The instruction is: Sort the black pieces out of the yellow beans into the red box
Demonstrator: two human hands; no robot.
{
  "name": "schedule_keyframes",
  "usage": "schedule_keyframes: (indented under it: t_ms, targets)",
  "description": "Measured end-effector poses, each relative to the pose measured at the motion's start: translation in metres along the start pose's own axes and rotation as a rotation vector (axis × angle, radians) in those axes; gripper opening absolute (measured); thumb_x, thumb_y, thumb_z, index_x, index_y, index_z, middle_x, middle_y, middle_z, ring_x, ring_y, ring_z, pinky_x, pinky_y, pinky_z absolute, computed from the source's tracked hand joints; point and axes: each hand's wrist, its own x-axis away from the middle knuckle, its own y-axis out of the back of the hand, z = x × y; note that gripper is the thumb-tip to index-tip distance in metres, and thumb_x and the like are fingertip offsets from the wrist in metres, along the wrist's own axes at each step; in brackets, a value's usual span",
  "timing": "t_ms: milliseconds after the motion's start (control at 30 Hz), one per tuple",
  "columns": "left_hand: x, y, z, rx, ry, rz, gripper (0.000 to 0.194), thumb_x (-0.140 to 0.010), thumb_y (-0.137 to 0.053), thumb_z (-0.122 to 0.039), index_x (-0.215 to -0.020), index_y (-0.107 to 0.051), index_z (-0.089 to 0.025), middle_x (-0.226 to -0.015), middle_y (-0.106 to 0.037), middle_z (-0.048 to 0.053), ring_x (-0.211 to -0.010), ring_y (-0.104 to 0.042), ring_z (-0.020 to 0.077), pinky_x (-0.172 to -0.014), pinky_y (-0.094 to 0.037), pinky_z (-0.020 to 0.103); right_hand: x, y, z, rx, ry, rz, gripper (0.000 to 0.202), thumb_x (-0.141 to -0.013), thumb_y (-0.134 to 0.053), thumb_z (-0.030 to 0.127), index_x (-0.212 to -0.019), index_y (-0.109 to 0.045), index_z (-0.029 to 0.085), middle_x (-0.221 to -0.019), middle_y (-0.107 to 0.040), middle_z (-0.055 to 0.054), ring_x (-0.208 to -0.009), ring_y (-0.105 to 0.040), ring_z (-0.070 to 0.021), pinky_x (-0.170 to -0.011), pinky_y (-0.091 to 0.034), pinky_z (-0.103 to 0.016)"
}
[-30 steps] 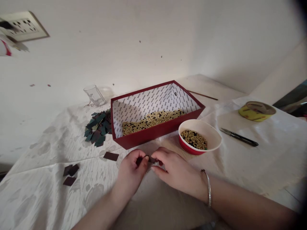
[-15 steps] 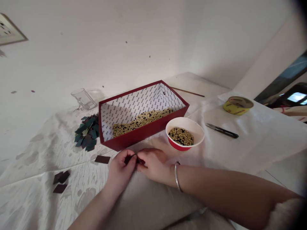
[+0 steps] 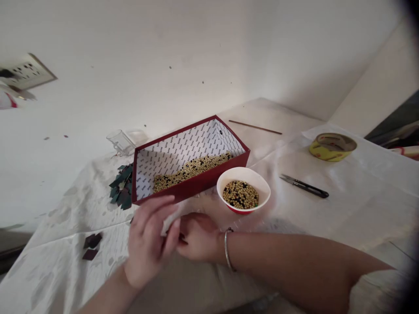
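The right hand (image 3: pixel 198 237), with a silvery bangle (image 3: pixel 227 253) at its wrist, is curled with its fingers bent inward; whether it grips anything I cannot tell. The left hand (image 3: pixel 149 242) is partly open beside it, fingers lifted and apart from the thumb, which comes close to the right hand. To the left, three small dark pieces (image 3: pixel 90 254) lie on the cloth-covered surface (image 3: pixel 360 196).

Beyond the right hand stands a bowl (image 3: pixel 257 183), white inside and red outside, partly filled with pale and black beads (image 3: pixel 240 195). Black snips (image 3: pixel 307 187) lie to its right. Behind the hands sits a red box (image 3: pixel 196 187) with a printed white lining and more beads (image 3: pixel 193 170) along its near side. Dark green pieces (image 3: pixel 121 187) are heaped by its left end.

Farther off are a yellow tape roll (image 3: pixel 327 152) at right, a clear glass (image 3: pixel 120 141) at left, tilted, and a thin brown stick (image 3: pixel 255 127) past the box. A socket panel (image 3: pixel 31 72) is on the wall.
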Motion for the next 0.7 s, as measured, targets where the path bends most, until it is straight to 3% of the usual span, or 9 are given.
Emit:
schedule_keyframes:
  t_ms: [67, 133, 267, 300, 467, 700]
  targets:
    - [-0.035, 0.004, 0.011, -0.021, 0.075, 0.06, 0.023, -0.087, -0.056, -0.019, -0.11, -0.057, -0.021, -0.113, -0.065, 0.011, -0.109, -0.06, 0.026, -0.096, -0.045, 0.04, 0.0, 0.001, -0.001, -0.001, 0.023, 0.008, 0.015, -0.08, -0.059, 0.032, -0.083, -0.067, 0.02, -0.086, -0.072, -0.002, -0.078, -0.063, -0.0171, -0.066, -0.04, -0.028]
    - [-0.071, -0.001, 0.03, -0.085, 0.234, 0.218, 0.021, -0.091, -0.049, -0.03, -0.105, -0.061, -0.021, -0.109, -0.068, 0.009, -0.106, -0.062, 0.0255, -0.092, -0.047, 0.037, 0.0, 0.001, -0.002, 0.0, 0.035, 0.021, 0.015, -0.079, -0.059, 0.033, -0.079, -0.066, 0.02, -0.085, -0.071, -0.003, -0.077, -0.063, -0.0178, -0.065, -0.039, -0.029]
    - [-0.119, -0.032, 0.073, -0.238, 0.459, 0.819, 0.046, -0.09, -0.043, -0.046, -0.124, -0.059, -0.018, -0.129, -0.065, 0.012, -0.116, -0.061, 0.0289, -0.096, -0.045, 0.038, 0.002, 0.002, -0.003, 0.003, 0.045, 0.026, 0.014, -0.078, -0.06, 0.032, -0.078, -0.066, 0.02, -0.084, -0.071, -0.003, -0.078, -0.063, -0.019, -0.068, -0.041, -0.03]
    - [-0.125, -0.04, 0.081, -0.251, 0.486, 0.896, 0.051, -0.088, -0.046, -0.048, -0.125, -0.059, -0.016, -0.128, -0.066, 0.014, -0.113, -0.062, 0.0302, -0.094, -0.046, 0.037, 0.002, 0.001, -0.003, 0.003, 0.047, 0.026, 0.014, -0.078, -0.06, 0.032, -0.078, -0.066, 0.02, -0.083, -0.07, -0.002, -0.078, -0.063, -0.0191, -0.068, -0.041, -0.03]
    - [-0.127, -0.061, 0.093, -0.286, 0.492, 1.073, 0.055, -0.072, -0.064, -0.047, -0.117, -0.065, -0.015, -0.121, -0.07, 0.018, -0.104, -0.066, 0.0345, -0.082, -0.049, 0.037, 0.003, 0.001, -0.004, -0.006, 0.061, 0.04, 0.012, -0.079, -0.061, 0.031, -0.078, -0.067, 0.021, -0.083, -0.07, -0.002, -0.078, -0.063, -0.0182, -0.066, -0.04, -0.03]
    - [-0.122, -0.058, 0.078, -0.25, 0.48, 1.188, 0.023, -0.072, -0.059, -0.033, -0.09, -0.071, -0.024, -0.094, -0.076, 0.008, -0.084, -0.069, 0.0278, -0.064, -0.046, 0.031, 0.003, 0.005, -0.004, -0.014, 0.066, 0.055, 0.013, -0.079, -0.061, 0.031, -0.077, -0.066, 0.02, -0.081, -0.07, -0.002, -0.076, -0.062, -0.0174, -0.064, -0.037, -0.03]
